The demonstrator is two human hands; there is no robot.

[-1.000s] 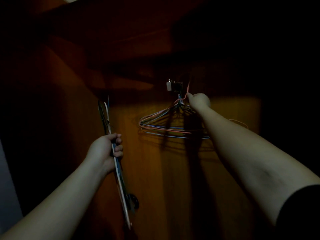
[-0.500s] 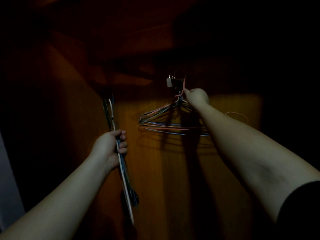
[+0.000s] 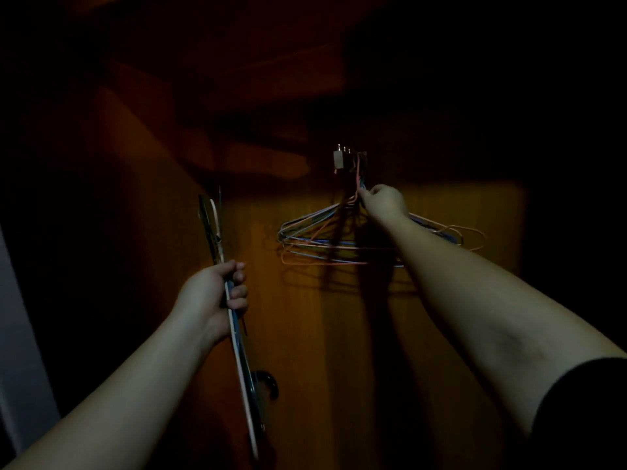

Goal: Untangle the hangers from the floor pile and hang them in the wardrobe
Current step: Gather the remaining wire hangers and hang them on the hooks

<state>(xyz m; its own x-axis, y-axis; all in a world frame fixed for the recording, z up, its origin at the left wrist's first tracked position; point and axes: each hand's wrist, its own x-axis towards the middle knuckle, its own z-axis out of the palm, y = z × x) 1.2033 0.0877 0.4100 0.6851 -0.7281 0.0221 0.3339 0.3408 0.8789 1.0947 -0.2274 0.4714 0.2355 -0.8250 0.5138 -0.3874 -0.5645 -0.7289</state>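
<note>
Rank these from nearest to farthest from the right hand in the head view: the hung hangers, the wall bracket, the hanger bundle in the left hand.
1. Hung hangers: the right hand pinches their necks.
2. Wall bracket: just above the hand, up-left.
3. Hanger bundle: far left and lower, gripped by the left hand.

Home bedroom, dim wooden wardrobe, wire hangers on hook
</note>
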